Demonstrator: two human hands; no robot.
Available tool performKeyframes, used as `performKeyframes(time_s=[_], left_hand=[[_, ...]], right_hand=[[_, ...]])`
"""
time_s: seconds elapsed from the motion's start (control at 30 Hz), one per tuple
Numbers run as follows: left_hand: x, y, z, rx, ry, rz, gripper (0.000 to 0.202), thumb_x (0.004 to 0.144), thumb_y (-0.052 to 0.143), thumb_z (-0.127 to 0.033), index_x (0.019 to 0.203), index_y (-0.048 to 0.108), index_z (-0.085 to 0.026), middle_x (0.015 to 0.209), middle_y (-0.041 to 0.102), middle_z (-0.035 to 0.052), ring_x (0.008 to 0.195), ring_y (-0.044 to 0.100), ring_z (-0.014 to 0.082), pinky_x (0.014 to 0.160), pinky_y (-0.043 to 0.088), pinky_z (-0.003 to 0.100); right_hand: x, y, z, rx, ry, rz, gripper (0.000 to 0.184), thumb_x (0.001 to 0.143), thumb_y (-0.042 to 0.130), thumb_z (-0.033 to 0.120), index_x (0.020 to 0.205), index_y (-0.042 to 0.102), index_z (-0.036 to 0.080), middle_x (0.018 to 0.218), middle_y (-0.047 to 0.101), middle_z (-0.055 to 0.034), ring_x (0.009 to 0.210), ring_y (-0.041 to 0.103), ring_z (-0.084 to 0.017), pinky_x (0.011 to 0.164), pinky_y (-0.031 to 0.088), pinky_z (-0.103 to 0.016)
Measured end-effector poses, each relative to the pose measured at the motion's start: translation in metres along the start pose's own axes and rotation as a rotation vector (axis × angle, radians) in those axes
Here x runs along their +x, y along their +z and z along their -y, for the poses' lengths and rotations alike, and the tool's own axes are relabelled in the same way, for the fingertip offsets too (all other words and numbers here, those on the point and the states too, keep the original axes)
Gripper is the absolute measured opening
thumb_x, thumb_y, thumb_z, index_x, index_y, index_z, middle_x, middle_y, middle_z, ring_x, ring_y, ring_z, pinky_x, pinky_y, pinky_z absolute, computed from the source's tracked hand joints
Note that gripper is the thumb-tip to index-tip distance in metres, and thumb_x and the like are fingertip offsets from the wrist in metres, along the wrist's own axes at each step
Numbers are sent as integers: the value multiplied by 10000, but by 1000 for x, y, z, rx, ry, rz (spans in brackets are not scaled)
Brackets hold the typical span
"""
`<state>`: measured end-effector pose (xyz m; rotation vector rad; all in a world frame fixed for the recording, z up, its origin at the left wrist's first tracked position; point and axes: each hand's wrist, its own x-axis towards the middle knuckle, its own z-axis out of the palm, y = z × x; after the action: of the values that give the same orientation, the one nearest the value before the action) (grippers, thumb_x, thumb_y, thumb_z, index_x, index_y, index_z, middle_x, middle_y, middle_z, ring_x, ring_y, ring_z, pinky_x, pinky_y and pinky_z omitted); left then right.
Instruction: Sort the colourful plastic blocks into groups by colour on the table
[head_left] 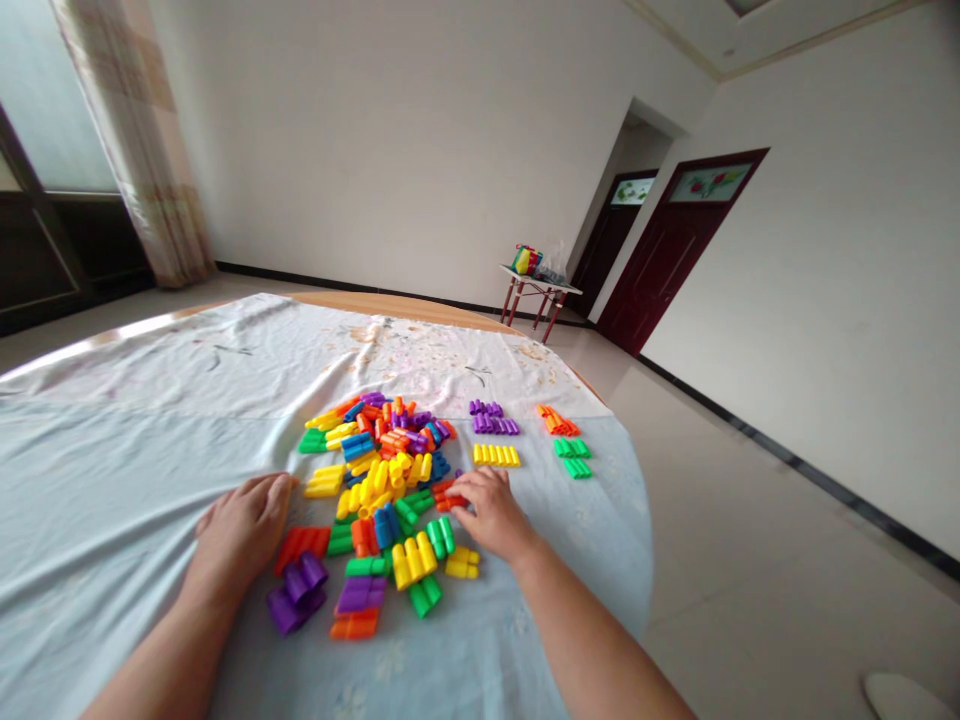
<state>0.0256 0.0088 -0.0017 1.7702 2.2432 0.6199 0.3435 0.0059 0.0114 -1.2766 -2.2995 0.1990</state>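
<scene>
Right hand (491,510) half-curls over orange tube block (444,499), hold unclear | left hand (244,520) rests beside pile (381,482), grip hidden | same-colour rows (496,456) apart, likely avoiding mix-ups

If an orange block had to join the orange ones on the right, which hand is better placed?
The right hand, probably: it is at an orange block, on the side of the pile nearer the orange group. The left hand lies across the pile, farther away.
</scene>
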Motion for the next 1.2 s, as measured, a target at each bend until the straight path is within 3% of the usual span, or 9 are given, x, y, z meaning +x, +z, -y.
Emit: performKeyframes(time_s=[0.17, 0.33, 0.4, 0.5, 0.63, 0.73, 0.9, 1.03, 1.2], left_hand=[[0, 0, 0, 1, -4, -4, 585, 889, 141, -409, 1110, 603, -125, 1258, 545, 145, 1188, 447, 277, 994, 312, 444], [0, 0, 0, 8, -8, -4, 605, 885, 125, -417, 1120, 597, -120, 1264, 542, 141, 1202, 436, 269, 1009, 302, 428], [1, 2, 2, 10, -4, 0, 606, 883, 121, -421, 1120, 597, -130, 1265, 544, 132, 1207, 432, 265, 1010, 301, 423], [4, 5, 6, 12, 0, 3, 599, 880, 120, -424, 1101, 607, -155, 1260, 550, 114, 1208, 433, 259, 1005, 307, 416], [8, 7, 10, 20, -11, 12, 607, 875, 111, -437, 1092, 611, -169, 1261, 549, 103, 1209, 429, 260, 1002, 307, 417], [8, 6, 9, 22, -28, 35, 624, 873, 95, -442, 1121, 596, -167, 1283, 531, 100, 1223, 411, 265, 1005, 299, 418], [5, 4, 5, 12, -27, 31, 612, 875, 105, -433, 1082, 615, -166, 1286, 532, 105, 1213, 425, 263, 996, 311, 411], [6, 5, 8, 7, -10, -2, 592, 875, 132, -433, 1068, 624, -165, 1255, 557, 112, 1197, 443, 262, 985, 326, 409], [12, 9, 16, 26, -3, 5, 600, 862, 131, -446, 1082, 622, -179, 1251, 560, 104, 1188, 455, 257, 995, 328, 409]], right_hand=[[-2, -10, 8, 128, -67, -1, 169, 805, 600, 212, 962, 663, 221, 966, 666, -20, 941, 540, -172, 869, 343, -331], [-4, -18, 16, 270, -230, 193, 349, 730, 696, 350, 1051, 635, 231, 1003, 662, -21, 944, 567, -167, 885, 386, -302], [-5, -16, 15, 254, -193, 182, 393, 709, 714, 331, 1078, 625, 230, 994, 645, -30, 952, 562, -173, 886, 401, -301], [-4, -11, 10, 234, -40, 60, 464, 703, 725, 327, 1136, 594, 220, 991, 593, -49, 947, 558, -177, 862, 431, -294], [-2, -8, 6, 266, 90, -31, 204, 811, 628, 305, 993, 653, 217, 858, 571, -24, 786, 571, -137, 751, 461, -251], [-2, -11, 7, 260, 63, -31, 115, 828, 588, 218, 909, 670, 211, 819, 559, -14, 762, 561, -127, 737, 458, -241], [-5, -19, 1, 263, -44, 103, 403, 735, 488, 0, 1033, 641, 224, 957, 553, -25, 898, 560, -135, 820, 451, -249], [-6, -23, -5, 184, -86, 254, 474, 706, 515, 9, 1109, 611, 239, 973, 530, -27, 929, 544, -147, 872, 431, -259], [-3, -29, -2, -13, -97, 241, 328, 692, 612, 71, 987, 617, 215, 936, 535, -28, 953, 517, -182, 872, 408, -291]])
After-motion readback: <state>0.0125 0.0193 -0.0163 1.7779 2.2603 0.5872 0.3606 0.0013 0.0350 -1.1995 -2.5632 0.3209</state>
